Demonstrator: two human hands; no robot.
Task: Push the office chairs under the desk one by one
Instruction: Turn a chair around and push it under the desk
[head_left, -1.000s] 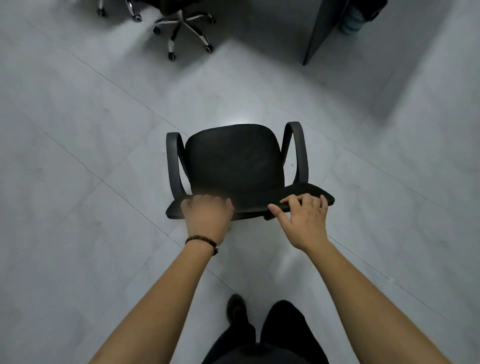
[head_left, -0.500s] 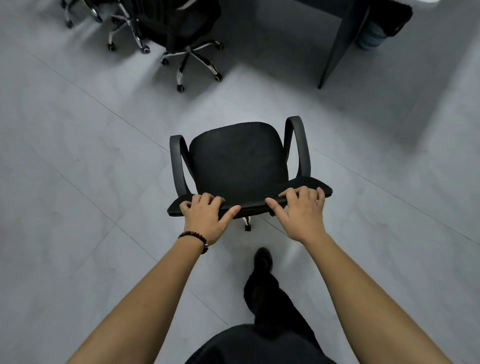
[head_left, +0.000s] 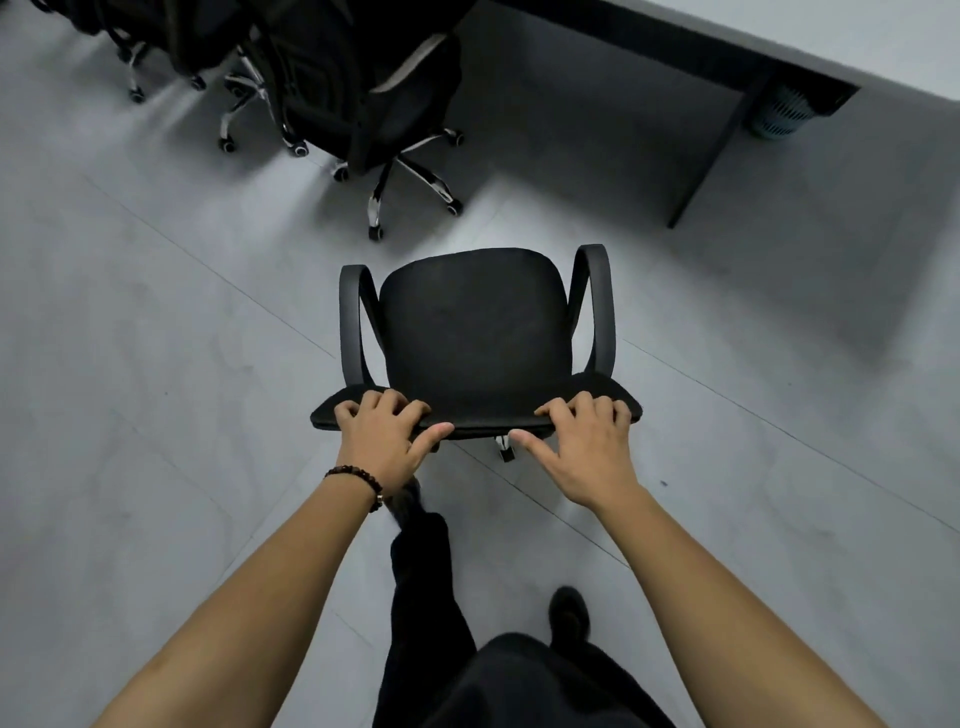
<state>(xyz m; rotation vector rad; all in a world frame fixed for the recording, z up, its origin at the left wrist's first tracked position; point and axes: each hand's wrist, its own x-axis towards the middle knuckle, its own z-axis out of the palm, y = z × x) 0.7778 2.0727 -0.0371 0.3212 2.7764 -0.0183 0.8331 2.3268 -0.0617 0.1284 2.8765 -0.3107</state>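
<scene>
Item: office chair (head_left: 472, 338), backrest top gripped by left hand (head_left: 384, 436) and right hand (head_left: 587, 447), fingers curled over. Table (head_left: 701, 57) opening lies ahead, slightly right.

Floor (head_left: 156, 364): pale grey tiles, crossed by thin diagonal joint lines, are seen throughout the frame.
Waste bin (head_left: 779, 117): a light blue mesh basket is seen at the upper right, partly shadowed.
Speck (head_left: 664, 484): a small dark mark is noted on the floor, right of centre.

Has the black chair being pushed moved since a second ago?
Yes. The black chair has rolled forward, closer to the desk leg and the parked chairs.
</scene>
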